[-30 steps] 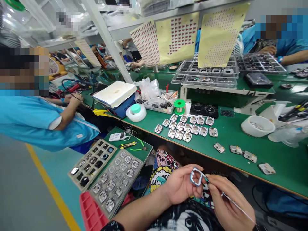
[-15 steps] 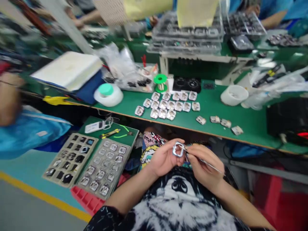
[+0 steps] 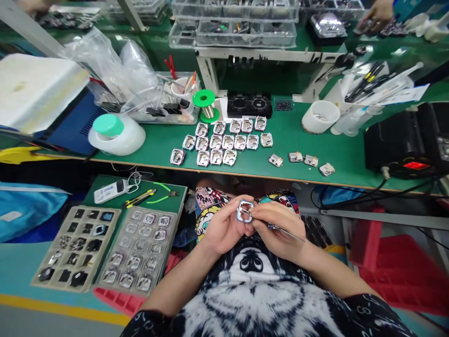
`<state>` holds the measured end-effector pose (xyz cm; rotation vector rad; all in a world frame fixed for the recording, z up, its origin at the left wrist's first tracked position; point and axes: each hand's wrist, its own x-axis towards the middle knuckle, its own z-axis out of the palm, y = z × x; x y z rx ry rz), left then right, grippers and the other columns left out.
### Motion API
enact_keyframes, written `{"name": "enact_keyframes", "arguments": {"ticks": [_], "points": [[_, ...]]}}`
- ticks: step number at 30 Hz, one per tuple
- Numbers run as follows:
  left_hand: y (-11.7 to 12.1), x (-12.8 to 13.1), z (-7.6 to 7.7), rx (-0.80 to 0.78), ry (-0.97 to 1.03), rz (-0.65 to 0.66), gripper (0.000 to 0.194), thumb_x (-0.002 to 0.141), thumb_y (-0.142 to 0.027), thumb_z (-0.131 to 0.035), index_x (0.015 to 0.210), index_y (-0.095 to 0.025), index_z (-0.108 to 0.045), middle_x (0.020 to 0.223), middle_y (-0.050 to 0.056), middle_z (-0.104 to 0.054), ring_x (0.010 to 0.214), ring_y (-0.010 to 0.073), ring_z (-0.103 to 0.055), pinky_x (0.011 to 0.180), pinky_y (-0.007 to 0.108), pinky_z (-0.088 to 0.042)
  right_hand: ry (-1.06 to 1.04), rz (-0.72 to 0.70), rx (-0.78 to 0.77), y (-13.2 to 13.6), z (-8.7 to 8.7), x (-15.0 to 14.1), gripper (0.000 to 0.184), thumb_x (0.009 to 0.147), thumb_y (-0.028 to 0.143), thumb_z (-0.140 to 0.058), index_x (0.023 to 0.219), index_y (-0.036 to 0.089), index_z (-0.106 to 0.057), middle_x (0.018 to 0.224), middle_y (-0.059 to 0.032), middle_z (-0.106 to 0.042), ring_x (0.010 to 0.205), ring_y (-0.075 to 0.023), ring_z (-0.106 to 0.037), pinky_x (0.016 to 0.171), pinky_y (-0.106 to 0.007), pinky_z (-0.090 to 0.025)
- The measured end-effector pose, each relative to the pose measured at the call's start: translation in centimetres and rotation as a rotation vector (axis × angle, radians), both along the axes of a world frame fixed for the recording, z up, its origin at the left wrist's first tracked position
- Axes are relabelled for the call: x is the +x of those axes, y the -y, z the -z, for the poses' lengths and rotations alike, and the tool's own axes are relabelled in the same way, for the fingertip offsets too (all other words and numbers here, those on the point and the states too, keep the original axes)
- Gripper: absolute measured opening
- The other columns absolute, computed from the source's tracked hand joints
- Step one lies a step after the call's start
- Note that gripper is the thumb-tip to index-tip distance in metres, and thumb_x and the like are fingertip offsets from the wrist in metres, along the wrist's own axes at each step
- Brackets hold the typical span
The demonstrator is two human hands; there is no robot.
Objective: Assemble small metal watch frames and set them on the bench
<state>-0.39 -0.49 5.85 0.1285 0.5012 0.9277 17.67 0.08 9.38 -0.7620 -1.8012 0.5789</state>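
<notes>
My left hand is closed around a small silver rectangular frame, held up over my lap below the bench edge. My right hand pinches thin metal tweezers, and their tip touches the frame. Both hands meet in front of my patterned shirt. On the green bench above them lie several shiny metal cases in rows, with a few more pieces strung out to their right.
Two part trays rest on a low stand at my left, with a yellow cutter and a white device behind them. A white cup, green wire spool, black unit and red bins surround me. Another person's hand works at the far right.
The view has swung right and down, dropping the person at the left out of sight. My hands stayed together on the frame, drawn closer to my chest.
</notes>
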Motion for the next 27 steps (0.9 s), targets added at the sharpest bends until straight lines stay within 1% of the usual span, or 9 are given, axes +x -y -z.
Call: {"name": "enact_keyframes", "arguments": {"ticks": [4, 8, 12, 17, 20, 27], "points": [[0.08, 0.01, 0.07, 0.014, 0.013, 0.008, 0.025, 0.105, -0.029, -0.065, 0.123, -0.014, -0.073, 0.095, 0.006, -0.073, 0.067, 0.0184, -0.073, 0.060, 0.029, -0.063, 0.002, -0.007, -0.017, -0.12, 0.10, -0.05, 0.028, 0.093, 0.005, -0.071, 0.117, 0.020, -0.074, 0.101, -0.0091, -0.082, 0.092, -0.0211, -0.080, 0.083, -0.035, -0.066], [0.06, 0.10, 0.03, 0.005, -0.003, 0.003, 0.024, 0.104, -0.029, -0.065, 0.122, -0.015, -0.073, 0.094, 0.005, -0.072, 0.067, 0.0184, -0.073, 0.059, 0.029, -0.062, 0.001, -0.004, -0.030, -0.08, 0.22, 0.06, 0.027, 0.092, 0.003, -0.072, 0.114, 0.018, -0.075, 0.101, -0.0099, -0.082, 0.092, -0.0205, -0.080, 0.083, -0.034, -0.065], [0.05, 0.21, 0.13, 0.018, -0.015, 0.012, 0.025, 0.105, -0.030, -0.065, 0.123, -0.015, -0.072, 0.091, 0.005, -0.072, 0.066, 0.0191, -0.073, 0.060, 0.029, -0.062, 0.005, 0.001, -0.062, -0.03, 0.21, 0.22, 0.027, 0.092, 0.002, -0.071, 0.113, 0.019, -0.075, 0.101, -0.0097, -0.082, 0.093, -0.0198, -0.079, 0.084, -0.034, -0.065], [0.05, 0.30, 0.41, 0.039, -0.012, 0.024, 0.026, 0.107, -0.032, -0.062, 0.124, -0.016, -0.072, 0.088, 0.006, -0.072, 0.068, 0.0198, -0.073, 0.061, 0.029, -0.061, -0.018, 0.033, -0.044, -0.02, 0.14, 0.30, 0.026, 0.092, 0.001, -0.071, 0.111, 0.019, -0.075, 0.100, -0.0091, -0.082, 0.093, -0.0194, -0.080, 0.084, -0.033, -0.064], [0.07, 0.29, 0.50, 0.039, -0.014, 0.020, 0.026, 0.107, -0.032, -0.062, 0.123, -0.016, -0.073, 0.088, 0.006, -0.072, 0.069, 0.0201, -0.072, 0.062, 0.029, -0.061, -0.031, 0.046, -0.045, 0.02, 0.20, 0.36, 0.025, 0.092, 0.001, -0.071, 0.109, 0.018, -0.075, 0.100, -0.0097, -0.082, 0.093, -0.0197, -0.080, 0.085, -0.033, -0.064], [0.08, 0.19, 0.50, 0.030, 0.036, 0.022, 0.025, 0.107, -0.030, -0.062, 0.125, -0.016, -0.073, 0.094, 0.005, -0.073, 0.070, 0.0179, -0.073, 0.063, 0.028, -0.062, -0.009, 0.035, -0.072, 0.02, 0.25, 0.35, 0.024, 0.091, 0.003, -0.073, 0.109, 0.018, -0.076, 0.098, -0.0092, -0.082, 0.091, -0.0198, -0.080, 0.085, -0.034, -0.064]]}}
